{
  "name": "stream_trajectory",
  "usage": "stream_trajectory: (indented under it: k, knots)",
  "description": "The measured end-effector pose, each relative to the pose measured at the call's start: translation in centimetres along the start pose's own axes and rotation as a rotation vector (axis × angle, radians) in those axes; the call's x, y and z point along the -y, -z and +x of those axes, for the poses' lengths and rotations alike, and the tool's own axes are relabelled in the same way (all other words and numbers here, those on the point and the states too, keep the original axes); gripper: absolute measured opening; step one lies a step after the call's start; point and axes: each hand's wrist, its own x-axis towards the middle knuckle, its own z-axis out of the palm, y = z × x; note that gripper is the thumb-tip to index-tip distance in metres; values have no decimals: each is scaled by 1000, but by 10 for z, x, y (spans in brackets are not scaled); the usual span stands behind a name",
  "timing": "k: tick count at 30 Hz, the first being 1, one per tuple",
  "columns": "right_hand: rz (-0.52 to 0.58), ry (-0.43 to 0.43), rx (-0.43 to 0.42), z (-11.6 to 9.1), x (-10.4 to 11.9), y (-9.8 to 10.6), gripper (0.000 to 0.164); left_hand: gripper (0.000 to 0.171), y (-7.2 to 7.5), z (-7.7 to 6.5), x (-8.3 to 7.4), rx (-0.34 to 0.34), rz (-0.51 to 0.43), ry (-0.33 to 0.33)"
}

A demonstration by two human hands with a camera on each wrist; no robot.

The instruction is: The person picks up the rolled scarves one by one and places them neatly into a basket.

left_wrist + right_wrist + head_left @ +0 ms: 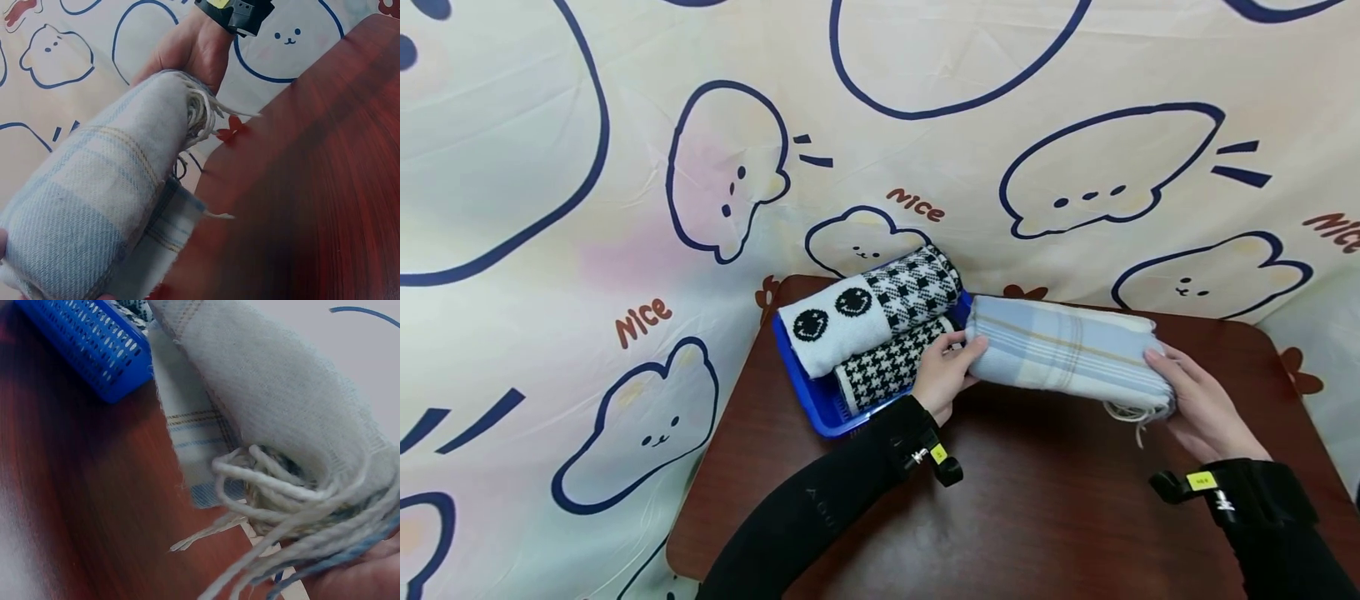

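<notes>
A rolled plaid scarf [1063,346] in pale blue and white, with tan lines, is held above the table between both hands. My left hand [942,373] grips its left end, thumb on top, beside the basket. My right hand [1204,407] holds the right end, where a loose white fringe [281,494] hangs out. In the left wrist view, a flap of the scarf [169,234] dangles below the roll. The blue basket [831,429] holds a roll with black smiley faces and houndstooth [872,308], and a second houndstooth roll [887,362] in front of it.
The dark red-brown table [1000,500] has rounded corners. Behind it hangs a pale cloth backdrop [910,158] with blue cartoon outlines, right at the table's back edge. The basket stands at the table's back left.
</notes>
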Motion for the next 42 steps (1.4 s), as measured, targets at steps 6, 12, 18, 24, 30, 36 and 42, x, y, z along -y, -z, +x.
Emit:
stream_trajectory:
  k: [6,12,18,24,30,36,42]
  knots:
    - [-63,11,-2,7,4,-10,68,37,8,-2,-3,-7,-10,-4]
    - [-40,26,37,13,7,-17,66,38,14,-5,-6,-31,-20,-13]
    - [-32,14,51,18,7,-22,70,38,19,-6,-9,-40,-30,-3]
    - [-22,-5,55,23,9,-29,71,37,26,-8,-12,-52,-31,1]
    - [-51,-16,58,27,11,-36,73,39,33,-11,-15,-61,-21,6]
    - [-43,-21,86,32,10,-43,72,39,41,-12,-15,-68,-42,0]
    - [-77,-31,87,37,12,-52,74,38,47,-14,-16,-90,-35,-2]
